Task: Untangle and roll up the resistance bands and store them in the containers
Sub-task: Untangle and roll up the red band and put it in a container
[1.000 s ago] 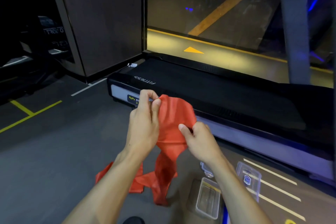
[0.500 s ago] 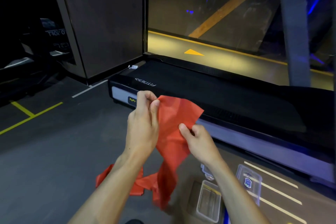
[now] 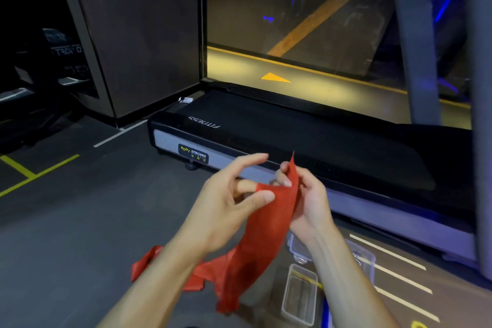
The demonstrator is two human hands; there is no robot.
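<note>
A clear plastic container [image 3: 300,294] is seen nearest, standing open on the floor [image 3: 66,234] just right of the hanging tail of the red resistance band [image 3: 266,226]. A second clear container [image 3: 366,258] is set on the floor beyond it, partly hidden behind the right forearm, and what may be a third clear piece is glimpsed just beside the band's right edge, though it cannot be told apart clearly. The band itself is held up in the air in front of the body; its lower part is draped down to the floor, where crumpled folds are spread to the left of the band's hanging length, under the left forearm. The band's upper end is pinched by the right hand [image 3: 306,194], with thumb and fingertips curled onto the edge so that a corner is stood up as a thin red point. To the left of the band's top, the left hand [image 3: 229,202] is held with its index finger stretched out straight above the band, while the band's edge is nipped between the thumb and a lower finger. Beyond the band, a treadmill [image 3: 306,136] is laid across the view, with a black belt marked FITNESS and a grey side rail bearing a BODY STRONG label. Behind the treadmill, a glass wall is seen, through which a yellow-lit floor with an orange arrow is shown.
</note>
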